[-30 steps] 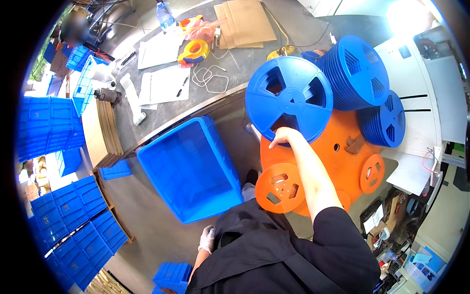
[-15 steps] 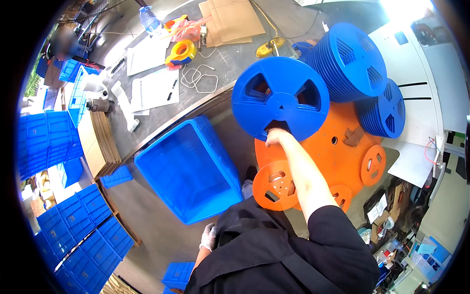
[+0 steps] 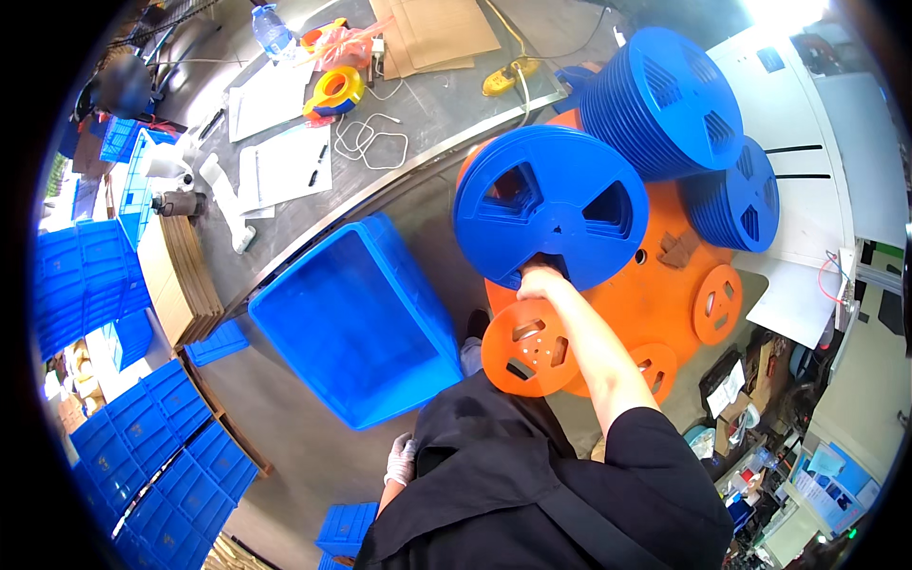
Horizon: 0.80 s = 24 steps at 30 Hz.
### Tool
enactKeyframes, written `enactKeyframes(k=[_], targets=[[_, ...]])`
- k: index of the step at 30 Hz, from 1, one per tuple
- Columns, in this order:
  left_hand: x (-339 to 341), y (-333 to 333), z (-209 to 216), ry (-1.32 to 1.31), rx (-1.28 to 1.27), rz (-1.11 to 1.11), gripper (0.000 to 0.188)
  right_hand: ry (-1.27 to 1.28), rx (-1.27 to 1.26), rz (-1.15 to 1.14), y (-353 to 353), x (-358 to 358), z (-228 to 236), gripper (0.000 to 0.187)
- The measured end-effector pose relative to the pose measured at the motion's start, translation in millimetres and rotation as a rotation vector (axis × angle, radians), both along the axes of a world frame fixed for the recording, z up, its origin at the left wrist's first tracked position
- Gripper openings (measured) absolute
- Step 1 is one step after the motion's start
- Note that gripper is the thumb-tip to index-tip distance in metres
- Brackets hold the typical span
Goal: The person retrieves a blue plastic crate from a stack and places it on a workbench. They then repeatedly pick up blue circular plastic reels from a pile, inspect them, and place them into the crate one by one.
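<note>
My right hand (image 3: 542, 282) reaches into the near cut-out of a blue reel stack (image 3: 554, 228), its fingers curled round the inner edge and partly hidden. Several layers show through the stack's windows. The stack is over the left part of an orange round-cornered surface (image 3: 608, 309), and whether it rests there I cannot tell. My left hand (image 3: 401, 460), in a whitish glove, hangs low beside my black apron; its fingers lie along the cloth and seem to hold nothing. Just below my right hand is an orange slotted disc (image 3: 528, 350).
Taller blue reels (image 3: 665, 104) and a shorter pile (image 3: 746, 199) stand behind. A blue bin (image 3: 361, 323) sits left of me, below a grey table (image 3: 380, 180) with tape rolls (image 3: 336, 92), papers, cable and cardboard (image 3: 437, 38). Blue crates (image 3: 171, 446) line the far left.
The blue reel stack in my right hand has come toward me and slightly right, tilting so more of its layers show. My left hand stays by my side. The view has shifted slightly.
</note>
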<state>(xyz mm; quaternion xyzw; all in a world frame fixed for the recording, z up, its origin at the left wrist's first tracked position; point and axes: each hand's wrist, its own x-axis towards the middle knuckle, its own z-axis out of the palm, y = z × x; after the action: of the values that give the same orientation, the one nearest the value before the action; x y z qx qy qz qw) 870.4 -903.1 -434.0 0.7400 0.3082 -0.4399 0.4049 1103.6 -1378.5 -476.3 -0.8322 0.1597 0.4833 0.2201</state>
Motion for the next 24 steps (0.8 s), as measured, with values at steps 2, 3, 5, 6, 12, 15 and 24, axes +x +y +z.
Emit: enactKeyframes(k=[2,3,5,6,12,15,24], targets=[[-14,13,-20,0.018,-0.029,0.050,0.043,-0.119,-0.043,0.001,-1,-15,-18,0.050],[-12,12,-18,0.004,-0.032,0.011,0.043,-0.181,-0.059,0.009,2,-16,-19,0.049],[-6,9,-15,-0.022,-0.039,-0.065,0.044,-0.121,-0.025,0.003,-1,-17,-20,0.047],[-5,8,-12,-0.014,-0.032,-0.054,0.044,-0.092,-0.002,0.005,-1,-13,-15,0.047],[-6,14,-17,0.004,-0.039,0.001,0.043,0.061,0.036,-0.011,0,-3,0,0.057],[0,10,-15,0.005,-0.013,-0.079,0.042,-0.078,-0.054,0.028,2,-14,-22,0.046],[1,13,2,-0.033,-0.019,-0.084,0.039,-0.318,-0.048,-0.048,17,-21,-4,0.053]])
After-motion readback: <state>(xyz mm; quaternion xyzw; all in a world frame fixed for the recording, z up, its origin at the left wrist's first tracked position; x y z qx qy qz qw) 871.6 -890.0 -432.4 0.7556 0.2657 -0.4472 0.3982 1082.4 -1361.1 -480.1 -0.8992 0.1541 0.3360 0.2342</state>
